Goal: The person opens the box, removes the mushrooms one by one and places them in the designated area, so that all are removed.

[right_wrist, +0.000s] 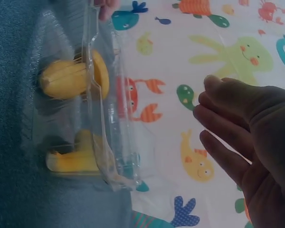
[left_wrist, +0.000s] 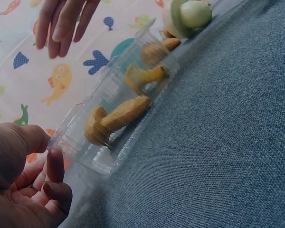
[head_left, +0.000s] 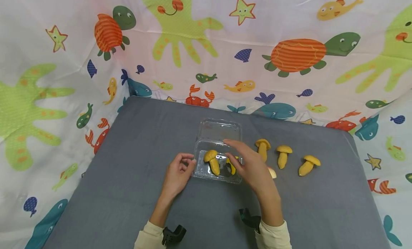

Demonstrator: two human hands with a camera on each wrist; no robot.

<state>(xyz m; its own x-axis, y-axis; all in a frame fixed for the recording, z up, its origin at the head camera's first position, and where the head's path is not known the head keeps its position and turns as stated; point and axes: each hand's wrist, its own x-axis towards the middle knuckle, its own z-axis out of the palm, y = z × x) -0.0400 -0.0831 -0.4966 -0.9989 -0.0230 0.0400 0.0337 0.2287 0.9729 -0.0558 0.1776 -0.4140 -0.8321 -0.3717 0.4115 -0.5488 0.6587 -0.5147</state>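
Observation:
A clear plastic clamshell box (head_left: 200, 170) lies on the cloth with its lid (head_left: 220, 129) folded back. Inside are a yellow toy mushroom (head_left: 212, 162) and a second yellow mushroom (right_wrist: 73, 161), which the right hand partly covers in the head view. My left hand (head_left: 178, 172) pinches the box's left edge between thumb and finger. Above the box's right side hovers my right hand (head_left: 254, 167), its fingers extended. The right wrist view shows nothing between those fingers, and they stay apart from the mushrooms.
Right of the box lie three yellow mushrooms: one near the hand (head_left: 263, 149), one in the middle (head_left: 283, 157), one farthest right (head_left: 309, 165). A pale, rounded object (head_left: 272, 172) is half hidden by the right hand. A sea-animal curtain (head_left: 206, 38) rises behind the grey cloth (head_left: 145, 134).

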